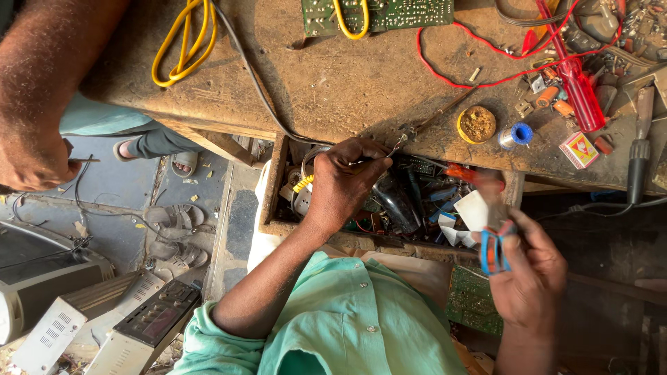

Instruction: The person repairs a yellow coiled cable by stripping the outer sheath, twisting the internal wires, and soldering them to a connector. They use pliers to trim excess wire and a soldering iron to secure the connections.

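- The left hand (347, 177) is closed in a fist round the handle of a thin metal tool (399, 142), probably a soldering iron; its tip points up onto the wooden workbench (333, 83).
- The right hand (531, 274) is raised in front of the bench edge, fingers pinched on a small bundle of blue and orange wire (491, 250) — it is blurred, so what the bundle joins to cannot be told.
- Below and between the hands an open drawer (274, 180) is crammed with parts, scraps of white paper and a dark glassy piece; the left wrist lies across its front.
- Just beyond the tool tip stand a round yellow tin (476, 123) of brownish paste and a blue spool of solder (516, 135), near each other.
- Further right lie a red-handled screwdriver (577, 90), a small matchbox (579, 150) and a heap of loose components.
- A red wire (445, 73) loops over the bench between the tin and a green circuit board (403, 14) at the top edge; a yellow cable (182, 45) coils at the left end.
- Another person's arm and closed hand (31, 156) come in at upper left, holding a thin wire — well apart from the bench work.
- On the floor at left sit sandals (174, 219) and grey electronic casings (149, 323).
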